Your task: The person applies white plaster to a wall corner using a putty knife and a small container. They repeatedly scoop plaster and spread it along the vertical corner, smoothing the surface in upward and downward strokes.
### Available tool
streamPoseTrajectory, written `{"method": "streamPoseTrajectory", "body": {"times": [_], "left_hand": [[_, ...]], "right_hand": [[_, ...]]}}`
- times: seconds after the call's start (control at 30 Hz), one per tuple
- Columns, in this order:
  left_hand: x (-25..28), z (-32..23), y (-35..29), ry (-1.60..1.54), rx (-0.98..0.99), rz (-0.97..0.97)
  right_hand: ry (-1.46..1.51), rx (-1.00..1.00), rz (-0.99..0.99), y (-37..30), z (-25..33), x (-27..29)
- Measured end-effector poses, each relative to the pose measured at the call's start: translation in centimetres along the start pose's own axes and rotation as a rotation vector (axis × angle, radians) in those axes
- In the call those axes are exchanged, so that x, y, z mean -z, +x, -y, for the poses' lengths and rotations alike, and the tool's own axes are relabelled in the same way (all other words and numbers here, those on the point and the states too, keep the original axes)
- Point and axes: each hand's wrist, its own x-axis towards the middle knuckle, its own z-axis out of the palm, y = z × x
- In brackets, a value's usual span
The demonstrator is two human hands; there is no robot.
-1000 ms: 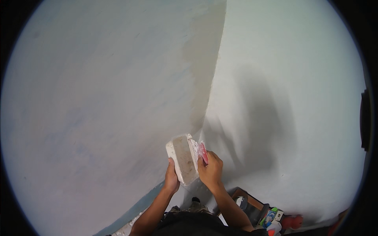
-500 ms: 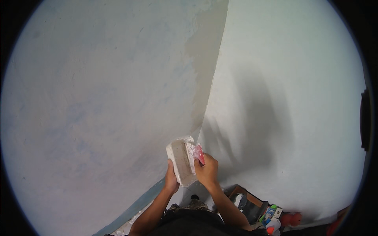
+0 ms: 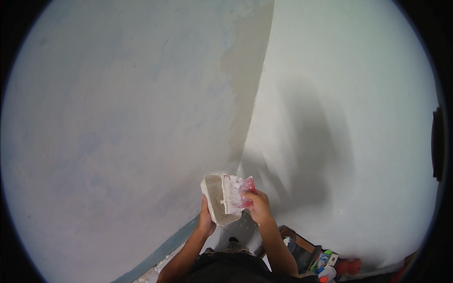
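Observation:
My left hand (image 3: 206, 219) is closed round the left side of a white, plaster-smeared rectangular tub (image 3: 216, 198), whose open top faces me. Some greyish-white paste coats its inside. In my right hand (image 3: 259, 206) is a red putty knife (image 3: 238, 193) with a wide blade, pinched between thumb and fingers. White putty covers most of the blade, which lies over the tub's right rim. Ahead of me, a damp-looking beige strip of putty (image 3: 247, 56) runs down the left wall beside the corner.
The left wall (image 3: 118, 118) is mottled pale blue and white; a plain white wall (image 3: 377, 118) meets it at the corner. A blue-grey band (image 3: 165, 245) edges the left wall's foot. At lower right stand a box (image 3: 302, 243) and several colourful items (image 3: 325, 262).
My right hand has moved slightly right and turned the putty knife, so its putty-covered blade now shows broadly. The tub has shifted a little lower and to the right.

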Motion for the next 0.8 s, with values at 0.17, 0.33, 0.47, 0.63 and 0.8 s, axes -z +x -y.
{"method": "streamPoseTrajectory", "body": {"times": [0.17,0.33,0.47,0.63,0.8], "left_hand": [[-0.3,-0.9,-1.5,-0.055,0.000,0.037],[-0.5,-1.0,-2.8,-0.020,-0.038,0.042],[-1.4,1.1,-2.8,0.044,-0.057,-0.076],[-5.0,5.5,1.5,0.161,-0.056,-0.158],[-4.8,7.9,3.6,0.229,0.037,-0.166]], "right_hand": [[-0.352,0.282,-0.124,-2.3,-0.5,-0.8],[-0.978,0.656,-0.200,-2.8,-1.8,-1.9],[-1.022,0.739,-0.095,-3.0,-1.9,-1.4],[-1.097,0.774,-0.024,-0.3,0.2,2.8],[-0.946,0.582,0.007,0.5,0.7,5.2]]}}
